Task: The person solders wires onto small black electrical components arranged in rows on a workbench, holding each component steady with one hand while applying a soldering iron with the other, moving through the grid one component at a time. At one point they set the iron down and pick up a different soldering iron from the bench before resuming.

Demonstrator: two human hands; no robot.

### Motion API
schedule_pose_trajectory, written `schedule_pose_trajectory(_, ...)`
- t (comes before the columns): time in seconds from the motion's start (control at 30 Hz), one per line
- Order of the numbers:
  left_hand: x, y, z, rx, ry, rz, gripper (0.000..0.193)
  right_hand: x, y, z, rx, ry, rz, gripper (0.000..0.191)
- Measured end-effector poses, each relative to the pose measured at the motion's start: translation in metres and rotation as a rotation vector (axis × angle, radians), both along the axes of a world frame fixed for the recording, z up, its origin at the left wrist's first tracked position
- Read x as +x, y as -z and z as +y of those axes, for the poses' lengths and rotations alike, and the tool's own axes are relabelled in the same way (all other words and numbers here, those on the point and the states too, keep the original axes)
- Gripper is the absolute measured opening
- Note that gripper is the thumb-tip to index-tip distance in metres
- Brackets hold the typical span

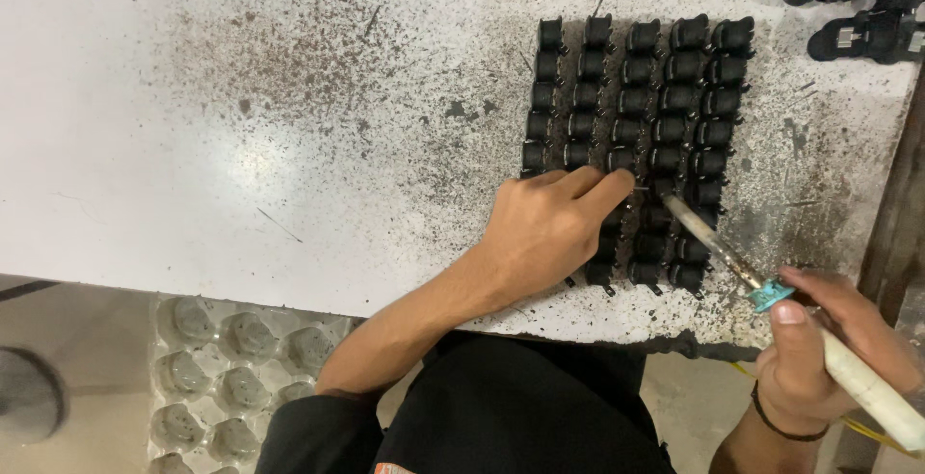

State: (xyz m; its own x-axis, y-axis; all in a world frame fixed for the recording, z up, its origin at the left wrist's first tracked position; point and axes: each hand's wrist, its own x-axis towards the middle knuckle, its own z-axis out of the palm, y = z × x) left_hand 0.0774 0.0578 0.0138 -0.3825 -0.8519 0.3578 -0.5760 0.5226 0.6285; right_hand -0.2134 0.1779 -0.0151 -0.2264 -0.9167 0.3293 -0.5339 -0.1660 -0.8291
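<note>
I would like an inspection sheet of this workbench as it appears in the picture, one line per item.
Surface: white table, heavily speckled with dark marks and burns.
Job's things: small black parts set in neat rows; soldering iron with its tip at the rows.
Clutter: loose black parts at the far right corner.
Grippers: left hand rests on the rows; right hand grips the iron's white handle.
Cables: yellow cable below the right hand.
Surroundings: grey moulded tray below the table edge.
</note>
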Motion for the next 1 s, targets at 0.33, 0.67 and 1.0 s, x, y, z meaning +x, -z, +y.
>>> schedule_pose_trajectory(0.33, -0.007, 0.017, -0.006, -0.022, 0.015, -0.029, 0.028, 0.020, -0.019, -0.009, 0.059, -0.176, 0.052, 0.035)
schedule_pose_trajectory(0.67, -0.025, 0.032, -0.006, -0.011, 0.019, -0.024, 0.008, 0.017, -0.020, -0.012, 0.082, -0.202, 0.131, 0.036)
schedule_pose_trajectory(1.0, -0.023, 0.030, -0.006, -0.007, 0.023, -0.014, 0.006, 0.021, -0.026, -0.016, 0.069, -0.222, 0.212, 0.036)
